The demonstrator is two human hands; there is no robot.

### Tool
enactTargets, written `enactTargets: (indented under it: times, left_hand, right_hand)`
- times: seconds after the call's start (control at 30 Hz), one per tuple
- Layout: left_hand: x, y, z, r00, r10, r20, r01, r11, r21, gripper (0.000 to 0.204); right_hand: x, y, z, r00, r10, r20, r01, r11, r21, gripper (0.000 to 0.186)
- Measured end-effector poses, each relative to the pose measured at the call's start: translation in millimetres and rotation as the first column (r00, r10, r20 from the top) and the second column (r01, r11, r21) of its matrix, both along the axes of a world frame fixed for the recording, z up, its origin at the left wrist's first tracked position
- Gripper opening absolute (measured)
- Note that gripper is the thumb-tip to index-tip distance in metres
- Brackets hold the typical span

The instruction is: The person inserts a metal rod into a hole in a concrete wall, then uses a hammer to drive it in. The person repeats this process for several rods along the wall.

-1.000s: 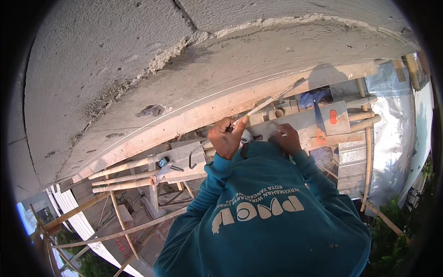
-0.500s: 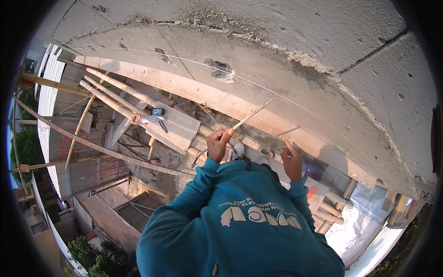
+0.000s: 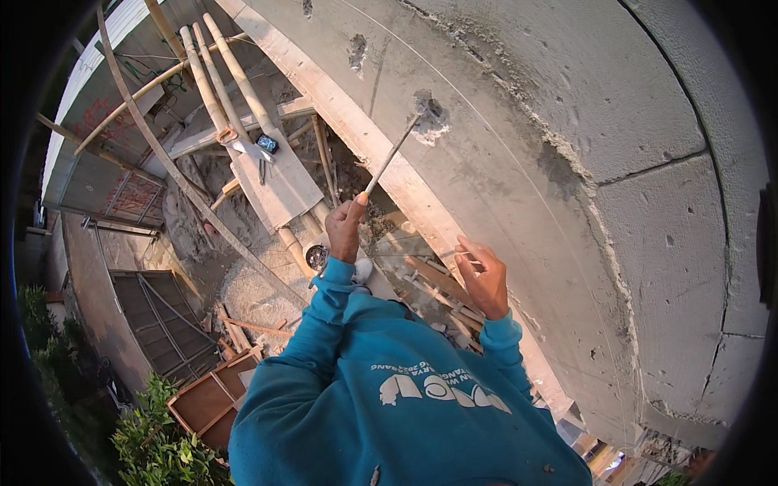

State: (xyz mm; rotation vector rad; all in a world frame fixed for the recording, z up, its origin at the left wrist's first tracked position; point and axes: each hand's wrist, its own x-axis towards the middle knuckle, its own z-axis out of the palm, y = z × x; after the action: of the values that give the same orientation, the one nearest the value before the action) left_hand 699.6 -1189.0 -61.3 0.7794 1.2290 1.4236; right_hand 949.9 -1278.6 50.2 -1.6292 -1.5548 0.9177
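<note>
Rod (image 3: 392, 156), slim and straight, slants up from the left hand (image 3: 344, 231), whose fingers close around its lower end, toward a ragged recess (image 3: 428, 104) in the grey masonry wall (image 3: 502, 202); its far tip lies over the pale, chipped margin (whether it actually touches, I cannot tell). The right hand (image 3: 486, 283) is empty, fingers loosely spread near the wooden plank (image 3: 344, 125) edging the wall. As for progress, the recess looks already broken through the surface, and a smaller pit (image 3: 357, 53) marks the wall too; the recess's depth, and how much work is left, cannot be judged.
</note>
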Motion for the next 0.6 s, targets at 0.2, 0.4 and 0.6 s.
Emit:
enactTargets:
  times: [0.2,0.4,0.6]
  left_hand:
    - [12.0,-32.6,10.6,0.995,-0.038,0.094,0.032,0.997,0.068,0.042]
    - [96.5,-74.5,74.7,0.957,-0.244,0.156,0.211,0.957,0.198,0.046]
    - [164.4,-85.5,108.4,0.592,-0.805,0.018,0.730,0.546,0.412,0.040]
  right_hand:
    - [-20.4,-8.8,13.6,0.985,0.172,-0.015,-0.167,0.973,0.161,0.038]
    - [8.0,-49.1,2.5,0.988,0.068,0.142,-0.103,0.962,0.255,0.052]
    - [22.9,-112.8,18.1,0.949,-0.312,-0.044,0.288,0.802,0.523,0.050]
